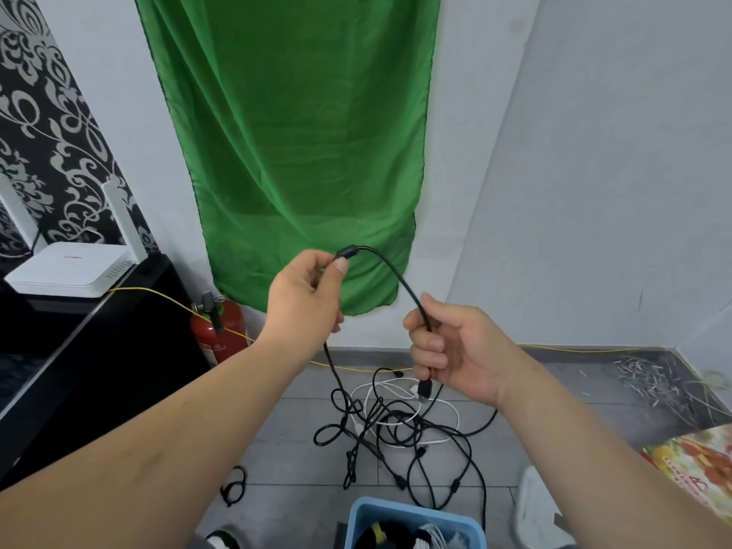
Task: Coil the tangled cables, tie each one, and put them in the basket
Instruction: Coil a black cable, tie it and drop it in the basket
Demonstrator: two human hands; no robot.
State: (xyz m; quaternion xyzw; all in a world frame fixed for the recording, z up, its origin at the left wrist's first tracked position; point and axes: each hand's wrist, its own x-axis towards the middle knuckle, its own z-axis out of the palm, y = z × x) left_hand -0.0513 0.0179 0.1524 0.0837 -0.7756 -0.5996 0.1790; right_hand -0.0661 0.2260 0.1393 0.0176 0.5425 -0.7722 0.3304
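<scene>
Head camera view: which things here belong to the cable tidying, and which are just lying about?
Belongs to the job: black cable, held by the left hand and right hand; tangled cables on the floor; blue basket.
Just lying about: white router; red fire extinguisher; green cloth; printed paper.

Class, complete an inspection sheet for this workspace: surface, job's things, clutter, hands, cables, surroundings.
Surface: grey tiled floor, partly covered by cables.
Job's things: blue basket at the bottom edge, bundled cables inside; tangled pile beyond it.
Clutter: heap of metal scraps; printed sheet; red fire extinguisher.
Hands: left hand pinches and right hand grips one black cable.
Cables: black and white ones tangled; yellow wire runs along the wall.
Surroundings: green cloth hangs behind; white router on a black cabinet.
</scene>
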